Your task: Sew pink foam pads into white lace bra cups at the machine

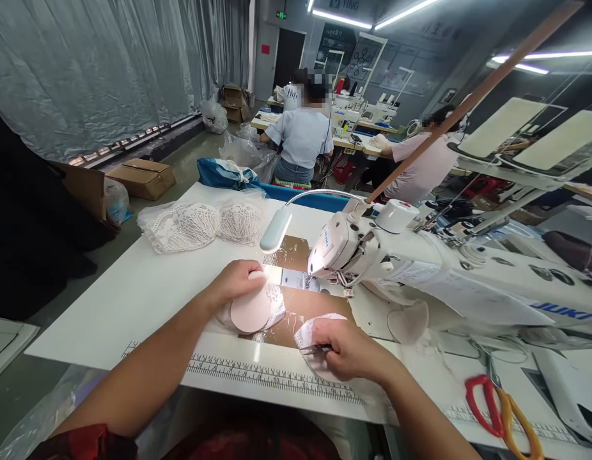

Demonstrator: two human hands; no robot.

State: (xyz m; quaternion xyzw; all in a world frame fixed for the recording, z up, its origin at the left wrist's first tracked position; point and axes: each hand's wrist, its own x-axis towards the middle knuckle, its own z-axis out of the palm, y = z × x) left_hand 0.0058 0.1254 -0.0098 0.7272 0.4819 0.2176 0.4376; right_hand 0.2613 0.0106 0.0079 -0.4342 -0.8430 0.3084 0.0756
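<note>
A pale cup pad (250, 311) is grasped by the left hand (237, 281) near the table's (109, 300) front edge. A dark pointed tool (316, 349) is held in the right hand (344, 350) above a lace piece (304, 333). Lace cups (185, 225) are positioned near the far-left corner.

Bright glow beneath lamp (277, 232)

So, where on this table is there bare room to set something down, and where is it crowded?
The widest free patch of the table lies between lace cups, the left forearm and the table's left edge. It is crowded by the sewing machine, where the left hand grips a pale pad and the right hand a dark tool, and around the scissors.
</note>
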